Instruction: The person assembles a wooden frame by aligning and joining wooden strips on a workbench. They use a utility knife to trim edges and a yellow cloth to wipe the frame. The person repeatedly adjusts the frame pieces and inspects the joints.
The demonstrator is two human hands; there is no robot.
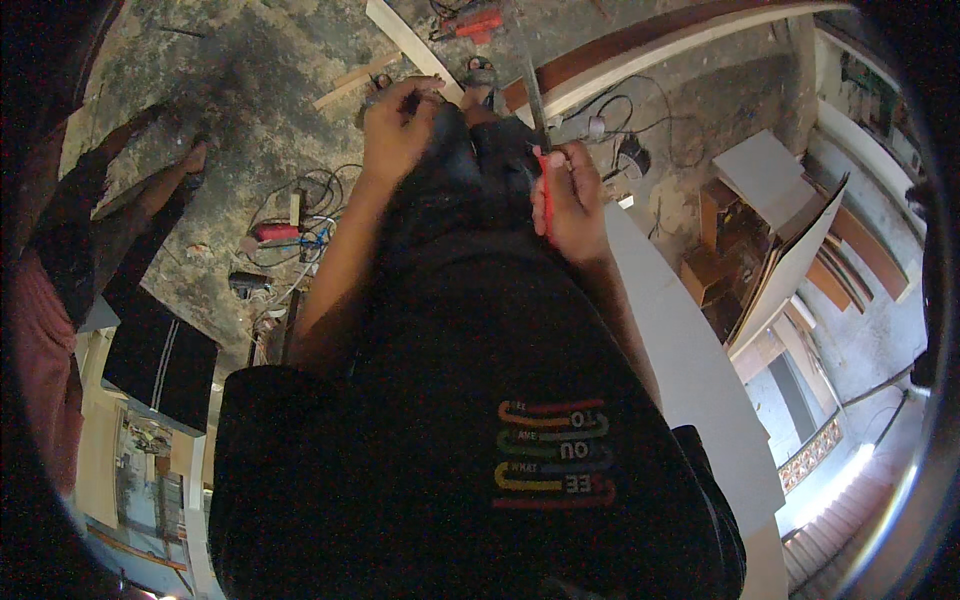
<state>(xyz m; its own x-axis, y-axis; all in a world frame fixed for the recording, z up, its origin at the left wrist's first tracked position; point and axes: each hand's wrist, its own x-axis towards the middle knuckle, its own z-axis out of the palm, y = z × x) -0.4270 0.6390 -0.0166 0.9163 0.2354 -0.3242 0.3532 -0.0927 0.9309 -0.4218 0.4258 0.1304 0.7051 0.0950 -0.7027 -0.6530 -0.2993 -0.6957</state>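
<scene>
My right hand (575, 205) is wrapped round the red handle of a saw (533, 95). Its long, narrow grey blade points away from me, past my right foot. My left hand (398, 130) is beside my left knee, its fingers loosely bent and apart, with nothing visible in them. Just beyond that hand, a pale wooden strip (410, 42) slants down to my feet. A shorter wooden strip (355, 80) lies to its left.
A red tool (475, 25) lies on the stained floor ahead. Cables tangle round another red tool (275, 232) at left. A person's legs (125, 190) are at far left. Long boards (680, 50) curve across the upper right; panels (770, 180) and brown boxes stand at right.
</scene>
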